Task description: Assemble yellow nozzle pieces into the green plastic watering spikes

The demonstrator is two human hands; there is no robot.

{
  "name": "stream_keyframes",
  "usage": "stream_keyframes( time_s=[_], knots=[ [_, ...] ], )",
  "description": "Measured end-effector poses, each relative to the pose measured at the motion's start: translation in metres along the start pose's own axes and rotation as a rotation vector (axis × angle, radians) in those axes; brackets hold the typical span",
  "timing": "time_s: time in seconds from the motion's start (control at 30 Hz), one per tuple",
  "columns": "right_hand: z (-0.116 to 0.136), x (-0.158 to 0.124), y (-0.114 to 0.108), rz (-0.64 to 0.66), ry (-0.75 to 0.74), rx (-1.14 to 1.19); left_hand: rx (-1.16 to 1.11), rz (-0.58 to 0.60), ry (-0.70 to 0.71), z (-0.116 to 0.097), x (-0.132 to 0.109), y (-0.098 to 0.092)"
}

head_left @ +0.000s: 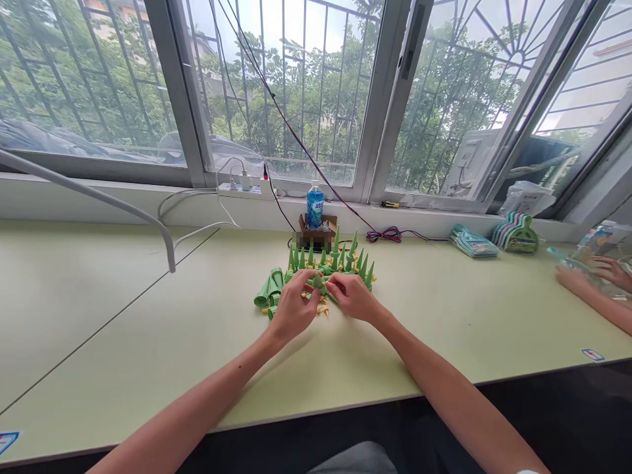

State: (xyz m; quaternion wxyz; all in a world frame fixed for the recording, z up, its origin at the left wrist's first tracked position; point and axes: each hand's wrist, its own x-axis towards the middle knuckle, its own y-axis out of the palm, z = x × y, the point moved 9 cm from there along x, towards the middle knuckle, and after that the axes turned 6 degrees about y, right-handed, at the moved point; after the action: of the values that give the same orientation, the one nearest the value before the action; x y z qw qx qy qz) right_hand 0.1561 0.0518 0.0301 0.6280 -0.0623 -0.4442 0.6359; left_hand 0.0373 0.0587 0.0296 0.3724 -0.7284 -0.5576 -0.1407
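Note:
My left hand (pixel 292 308) is closed around a small green plastic cone (pixel 318 283), which points upward between the fingertips. Right beside it, my right hand (pixel 353 297) has its fingers pinched together; whatever they grip is too small to make out. Behind both hands several slim green cones (pixel 336 249) stand upright in a cluster on the table. Wider green hollow cones (pixel 268 289) lie on their sides left of my left hand. Little yellow pieces (pixel 323 310) are scattered among the green ones and just below my hands.
A small brown cardboard box (pixel 323 235) with a blue-labelled bottle (pixel 315 205) stands behind the cones. Coiled cable (pixel 385 234), packaged teal items (pixel 474 241) and green hangers (pixel 518 234) lie along the window wall. Another person's hands (pixel 575 280) work at far right. A grey tube (pixel 148 214) arches over the left.

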Motion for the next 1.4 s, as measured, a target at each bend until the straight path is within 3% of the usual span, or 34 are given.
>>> stream_keyframes(
  time_s=[0.43,0.9,1.4],
  knots=[
    [0.002,-0.001,-0.009,-0.087,-0.024,0.038,-0.090,-0.116,-0.127,0.011,0.002,-0.009],
    [0.005,-0.001,-0.010,-0.090,-0.055,0.052,-0.355,-0.068,-0.266,0.024,0.001,0.002],
    [0.003,0.000,-0.008,-0.077,-0.041,0.013,-0.275,-0.027,-0.207,0.022,0.000,0.002]
  ],
)
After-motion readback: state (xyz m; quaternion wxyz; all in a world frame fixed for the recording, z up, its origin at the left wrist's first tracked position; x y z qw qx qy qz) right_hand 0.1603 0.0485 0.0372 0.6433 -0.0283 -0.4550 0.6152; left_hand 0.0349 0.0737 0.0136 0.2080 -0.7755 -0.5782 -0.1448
